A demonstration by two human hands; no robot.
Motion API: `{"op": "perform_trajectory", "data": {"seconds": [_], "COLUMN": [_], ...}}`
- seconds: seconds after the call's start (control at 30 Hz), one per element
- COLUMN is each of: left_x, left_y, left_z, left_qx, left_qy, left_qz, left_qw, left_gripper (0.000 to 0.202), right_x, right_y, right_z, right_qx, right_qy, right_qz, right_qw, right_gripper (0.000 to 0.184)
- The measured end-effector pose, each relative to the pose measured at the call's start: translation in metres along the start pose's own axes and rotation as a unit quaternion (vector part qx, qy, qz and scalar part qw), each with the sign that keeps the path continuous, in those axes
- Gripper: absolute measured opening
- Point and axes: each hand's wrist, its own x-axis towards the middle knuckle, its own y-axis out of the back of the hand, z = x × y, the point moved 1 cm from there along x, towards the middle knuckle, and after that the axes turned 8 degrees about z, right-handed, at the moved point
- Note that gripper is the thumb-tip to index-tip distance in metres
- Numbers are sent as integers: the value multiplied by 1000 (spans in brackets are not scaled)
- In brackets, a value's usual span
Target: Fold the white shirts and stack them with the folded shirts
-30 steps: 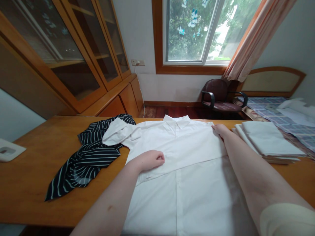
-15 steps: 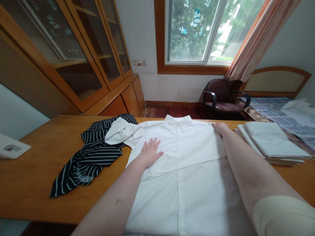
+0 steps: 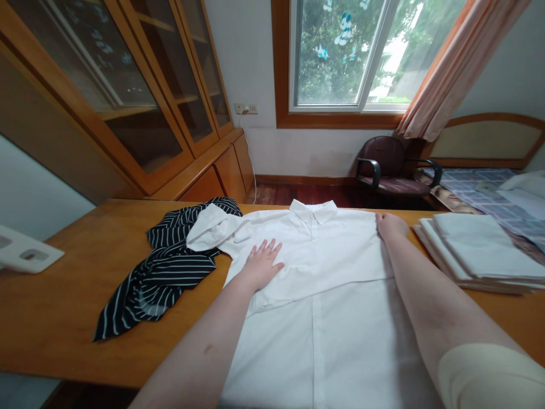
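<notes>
Head view: looking down on white shirt (image 3: 323,261), laid over wooden table (image 3: 63,318) towards five o'clock. Resting spread-fingered left hand (image 3: 263,267) on its ten-o'clock part; grasping its two-o'clock edge with right hand (image 3: 392,226). Also showing black striped cloth (image 3: 181,271), partly beneath it at nine, folded white stack (image 3: 479,238) at three.

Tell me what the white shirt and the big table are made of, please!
The white shirt looks like matte woven fabric, maybe cotton: it drapes in soft creases. The big table seems wood or veneer: orange-brown, smooth and softly shiny.
</notes>
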Motion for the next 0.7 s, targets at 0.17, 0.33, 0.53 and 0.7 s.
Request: {"op": "perform_trajectory", "data": {"seconds": [0.17,0.33,0.53,0.7], "left_x": [1,1,1,2], "left_y": [-1,0,-2,-2], "left_z": [2,3,3,3], "left_qx": [18,24,27,22], "left_qy": [6,6,7,6], "left_qz": [-2,-4,-1,-2], "left_qw": [1000,1000,1000,1000], "left_gripper": [65,64,63,63], "right_x": [5,16,-11,-40], "right_y": [5,14,18,17], "right_z": [3,11,31,32], "right_qx": [-42,-41,-47,-136], "right_qy": [-38,-50,-42,22], "right_qz": [-15,-102,-178,-105], "right_qw": [998,993,982,985], "right_gripper": [56,52,47,48]}}
